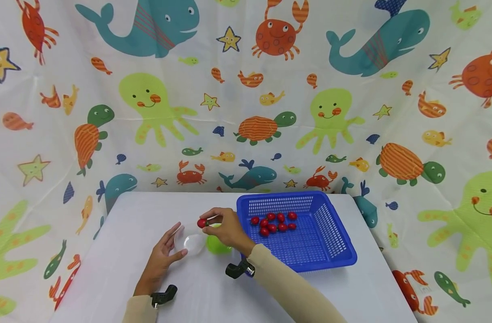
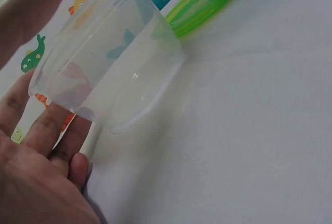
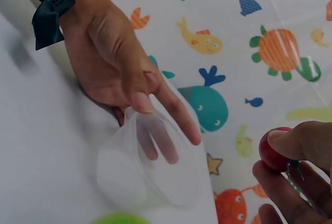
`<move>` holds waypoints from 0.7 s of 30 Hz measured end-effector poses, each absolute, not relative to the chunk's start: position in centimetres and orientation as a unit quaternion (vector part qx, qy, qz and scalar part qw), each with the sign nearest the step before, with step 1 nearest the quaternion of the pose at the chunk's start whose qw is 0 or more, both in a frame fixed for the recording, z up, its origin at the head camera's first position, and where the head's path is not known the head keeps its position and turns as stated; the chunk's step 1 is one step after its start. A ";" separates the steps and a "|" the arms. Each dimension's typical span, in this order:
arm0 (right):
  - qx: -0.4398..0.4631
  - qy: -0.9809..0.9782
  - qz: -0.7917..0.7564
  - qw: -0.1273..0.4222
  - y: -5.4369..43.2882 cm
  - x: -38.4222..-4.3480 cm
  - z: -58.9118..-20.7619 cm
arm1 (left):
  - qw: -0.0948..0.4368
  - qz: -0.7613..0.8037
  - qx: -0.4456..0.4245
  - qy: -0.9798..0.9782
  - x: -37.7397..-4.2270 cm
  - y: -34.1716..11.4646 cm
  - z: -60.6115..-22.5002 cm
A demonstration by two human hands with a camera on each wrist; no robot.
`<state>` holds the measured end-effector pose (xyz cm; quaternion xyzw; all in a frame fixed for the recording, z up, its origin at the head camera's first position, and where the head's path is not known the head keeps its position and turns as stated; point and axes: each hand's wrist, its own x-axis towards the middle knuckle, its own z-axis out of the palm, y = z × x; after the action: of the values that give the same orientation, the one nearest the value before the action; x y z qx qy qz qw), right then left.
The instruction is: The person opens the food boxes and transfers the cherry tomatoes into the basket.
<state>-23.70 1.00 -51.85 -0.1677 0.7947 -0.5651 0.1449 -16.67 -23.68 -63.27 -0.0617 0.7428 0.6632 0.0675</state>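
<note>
My left hand (image 1: 161, 256) holds a clear plastic container (image 1: 192, 244) by its rim, thumb on one side and fingers on the other. In the left wrist view the container (image 2: 122, 73) is tilted, and nothing shows inside it. Above its right side, my right hand (image 1: 228, 228) pinches a small red cherry tomato (image 1: 202, 223) between thumb and fingers. Thin green strands hang from the tomato (image 3: 275, 149) in the right wrist view. A bright green lid-like disc (image 1: 217, 246) lies on the table beside the container, partly hidden under my right hand and forearm.
A blue plastic basket (image 1: 343, 258) with slotted walls stands at the right, with several red cherry tomatoes (image 1: 272, 228) toward its back left. The white table (image 1: 120, 233) ends at a patterned sea-animal cloth (image 1: 213, 107), which rises behind and at both sides.
</note>
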 end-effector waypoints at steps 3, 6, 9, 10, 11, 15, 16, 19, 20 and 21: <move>-0.175 0.789 -0.571 0.140 1.6 -23.9 -51.8 | 0.066 0.660 -0.062 0.746 -16.7 -23.5 -63.2; -0.176 0.788 -0.576 0.130 2.3 -24.0 -51.7 | 0.066 0.658 -0.062 0.747 -16.7 -23.3 -63.1; -0.174 0.786 -0.582 0.119 3.1 -24.1 -51.4 | 0.064 0.662 -0.059 0.745 -16.7 -23.3 -63.2; -0.171 0.786 -0.583 0.117 3.4 -24.2 -51.2 | 0.063 0.663 -0.057 0.743 -16.7 -23.3 -63.2; -0.168 0.785 -0.585 0.117 3.7 -24.3 -51.1 | 0.063 0.664 -0.056 0.743 -16.7 -23.3 -63.2; -0.163 0.782 -0.590 0.116 5.1 -24.6 -50.6 | 0.061 0.666 -0.056 0.741 -16.8 -23.4 -63.3; -0.162 0.782 -0.590 0.114 5.4 -24.7 -50.7 | 0.061 0.665 -0.056 0.742 -16.8 -23.4 -63.3; -0.160 0.786 -0.587 0.108 6.4 -24.9 -50.8 | 0.061 0.662 -0.058 0.745 -16.7 -23.4 -63.3; -0.157 0.788 -0.586 0.106 6.8 -25.0 -50.8 | 0.062 0.661 -0.058 0.745 -16.7 -23.4 -63.3; -0.155 0.788 -0.587 0.104 7.1 -25.0 -50.8 | 0.062 0.661 -0.058 0.746 -16.7 -23.4 -63.2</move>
<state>-25.03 7.07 -50.83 -0.1555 0.7880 -0.5866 0.1038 -16.68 -23.42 -63.22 -0.0575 0.7457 0.6609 0.0619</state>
